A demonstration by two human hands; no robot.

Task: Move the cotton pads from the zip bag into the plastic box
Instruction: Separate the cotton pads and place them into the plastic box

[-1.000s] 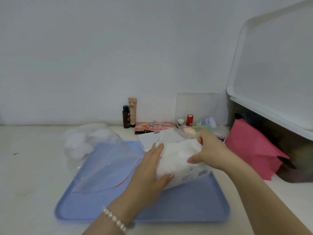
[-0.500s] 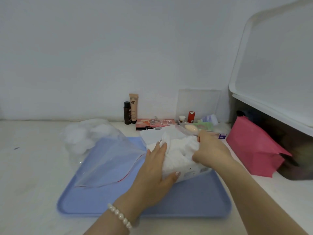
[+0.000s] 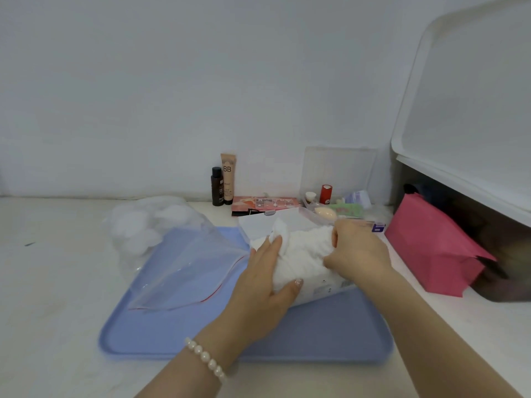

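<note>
Now the left hand point(image 3: 267, 285) lies with fingers straight and together against the near side of the cotton pads point(image 3: 304, 254), while the right hand point(image 3: 356, 251) curls over their far side, pushing them lower than a moment ago. The heap sits in the plastic box point(image 3: 321, 291) on the blue tray point(image 3: 316, 337). Beside it the zip bag point(image 3: 184, 268) lies slack, apparently emptied; transfer looks nearly done.

On the white bench point(image 3: 57, 282) lies a flat blue plastic tray point(image 3: 316, 334); a clear plastic zip bag point(image 3: 184, 265) rests on its nine o'clock half, and a clear plastic box point(image 3: 290, 222) heaped with white cotton pads point(image 3: 304, 254) on its one o'clock corner. Toward twelve o'clock, a dark small bottle point(image 3: 217, 186) and a beige BB tube point(image 3: 228, 178) stand against the wall, while a pink paper bag point(image 3: 431, 248) sits at three o'clock off the tray.
</note>
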